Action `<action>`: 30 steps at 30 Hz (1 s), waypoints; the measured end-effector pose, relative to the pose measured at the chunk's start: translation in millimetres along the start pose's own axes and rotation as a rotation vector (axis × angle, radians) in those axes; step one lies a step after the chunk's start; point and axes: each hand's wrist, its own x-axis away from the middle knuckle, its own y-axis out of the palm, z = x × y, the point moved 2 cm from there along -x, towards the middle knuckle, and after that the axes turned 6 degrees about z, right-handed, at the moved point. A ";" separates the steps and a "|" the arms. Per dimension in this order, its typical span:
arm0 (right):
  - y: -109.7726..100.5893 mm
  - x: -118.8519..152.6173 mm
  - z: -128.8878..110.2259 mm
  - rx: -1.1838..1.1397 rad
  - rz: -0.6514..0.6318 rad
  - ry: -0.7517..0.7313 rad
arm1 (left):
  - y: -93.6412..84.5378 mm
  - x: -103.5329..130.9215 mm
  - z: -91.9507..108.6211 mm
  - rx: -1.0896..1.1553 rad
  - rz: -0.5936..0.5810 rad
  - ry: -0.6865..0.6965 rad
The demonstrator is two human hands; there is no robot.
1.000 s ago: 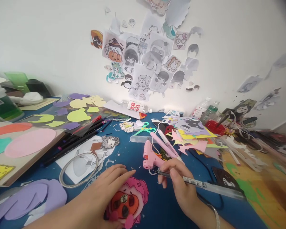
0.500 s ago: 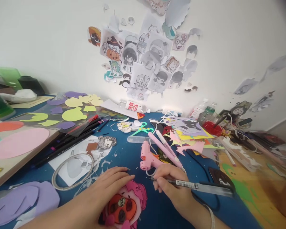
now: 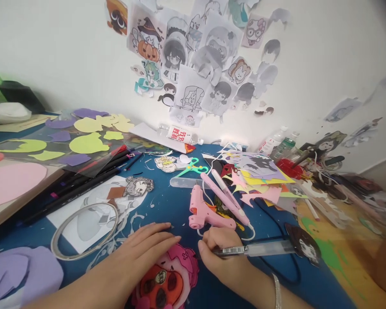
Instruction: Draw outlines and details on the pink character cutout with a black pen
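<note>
thin pink cutout under a flat palm, slim pen pinched beside it

the pink, scallop-edged character cutout with a large orange-red mouth (image 3: pixel 172 277) lies at the near edge of the view, face up on the blue-topped counter (image 3: pixel 167 206); the person's left hand (image 3: pixel 141 257) is laid across its left side, fingers stretched out and close together, curled around nothing that shows; the thumb is hidden, so whether it pinches the edge cannot be told; the right hand (image 3: pixel 223 257) is curled closed around a slim pen with a clear barrel and a black front end (image 3: pixel 260 249), its tip out of sight, the hand just to the right of the cutout; the pink plastic glue gun (image 3: pixel 209 214) lies just beyond that hand.

the cutout looks light and layered, probably flexible, and likely to slide or crease if pushed from one side; its scalloped rim seems the part easiest to bend, so flat fingers spread over the broad body should steady it best, and a lift would suit a gentle pinch at the outer edge; the pen, light and stiff with a smooth barrel, is best held low, near its black front end.
</note>
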 end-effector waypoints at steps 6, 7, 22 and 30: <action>-0.1 0.1 3.4 0.046 -0.050 0.004 | 1.7 0.2 2.3 -0.065 0.054 0.064; -0.6 -0.1 2.5 0.052 -0.062 0.004 | 2.6 0.4 3.1 -0.070 0.059 0.072; -1.3 -1.4 0.1 0.092 -0.117 0.047 | -0.5 2.2 4.3 -0.086 0.064 0.067; -1.3 -2.3 -2.8 0.139 -0.120 0.043 | -0.2 0.3 7.2 -0.102 0.045 0.059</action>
